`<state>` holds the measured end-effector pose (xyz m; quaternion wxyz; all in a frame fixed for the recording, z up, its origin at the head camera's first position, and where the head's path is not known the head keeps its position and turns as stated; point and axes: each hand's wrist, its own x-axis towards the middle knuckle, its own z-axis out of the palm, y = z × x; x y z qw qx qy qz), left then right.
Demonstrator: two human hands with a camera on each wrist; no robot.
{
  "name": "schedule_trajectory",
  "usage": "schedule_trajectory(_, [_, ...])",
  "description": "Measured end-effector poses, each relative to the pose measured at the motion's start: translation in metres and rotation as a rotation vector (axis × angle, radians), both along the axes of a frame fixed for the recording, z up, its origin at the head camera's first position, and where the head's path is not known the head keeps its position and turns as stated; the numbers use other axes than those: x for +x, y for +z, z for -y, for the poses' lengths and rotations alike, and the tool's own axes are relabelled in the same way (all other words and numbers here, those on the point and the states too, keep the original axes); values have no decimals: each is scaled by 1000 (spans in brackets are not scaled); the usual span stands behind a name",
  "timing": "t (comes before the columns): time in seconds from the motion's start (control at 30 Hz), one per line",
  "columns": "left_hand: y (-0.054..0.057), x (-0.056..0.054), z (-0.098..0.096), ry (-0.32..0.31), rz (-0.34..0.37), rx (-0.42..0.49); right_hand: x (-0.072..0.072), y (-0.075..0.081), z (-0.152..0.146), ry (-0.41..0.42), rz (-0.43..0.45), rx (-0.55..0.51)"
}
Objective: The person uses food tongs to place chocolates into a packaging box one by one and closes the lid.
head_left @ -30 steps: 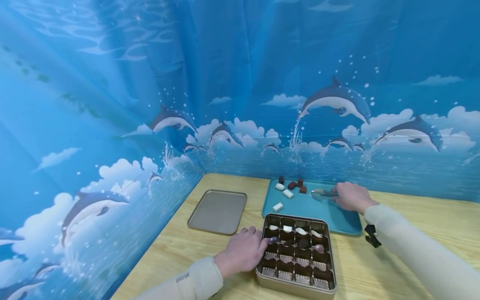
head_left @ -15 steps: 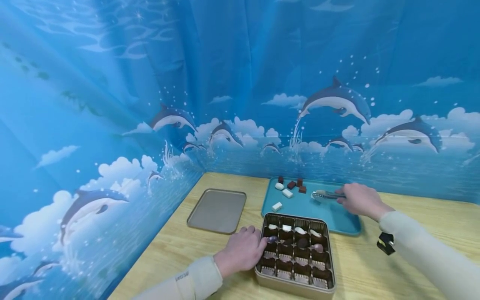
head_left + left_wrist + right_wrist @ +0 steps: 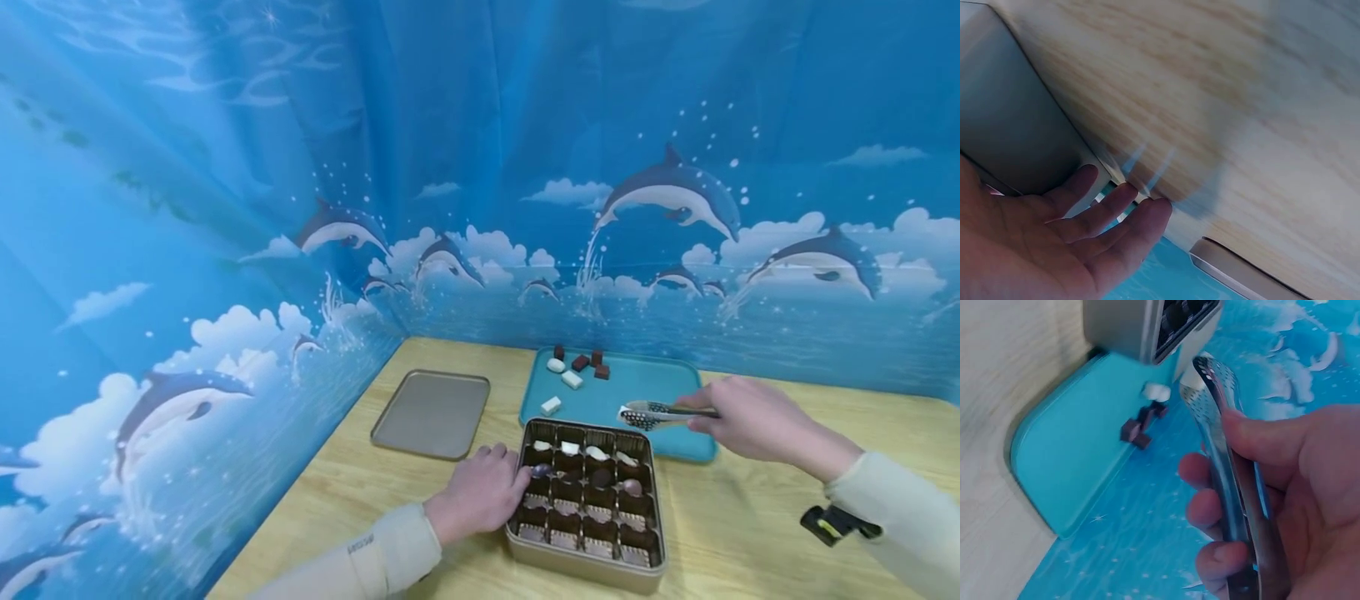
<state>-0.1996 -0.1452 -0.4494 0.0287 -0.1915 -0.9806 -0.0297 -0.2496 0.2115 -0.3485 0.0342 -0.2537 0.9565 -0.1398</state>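
Note:
My right hand grips metal tongs with perforated tips. A white piece of chocolate is pinched between the tips, which hover over the near edge of a blue tray. Beside the tray stands a square metal tin with a brown divided insert. Its far row holds white chocolates, and dark and purplish ones lie in the second row. The two near rows hold no chocolates. My left hand rests against the tin's left side, fingers fairly straight.
On the tray's left part lie several brown chocolates and white chocolates. A flat bronze-coloured lid lies left of the tray on the wooden table. Behind hangs a blue dolphin-print curtain.
My right hand has lifted the tongs from the tray and brought them nearer to the tin, with a white chocolate in the tips. The left hand stays at the tin.

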Motion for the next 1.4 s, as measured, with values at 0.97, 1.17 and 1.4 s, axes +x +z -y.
schedule_trajectory(0.97, [13, -9, 4, 38, 2, 11, 39, 15, 21, 112, -5, 6])
schedule_trajectory(1.17, [9, -5, 2, 8, 13, -2, 18, 5, 39, 58, -124, -37])
schedule_trajectory(1.4, [1, 2, -1, 22, 27, 12, -16, -17, 55, 61, -180, -14])
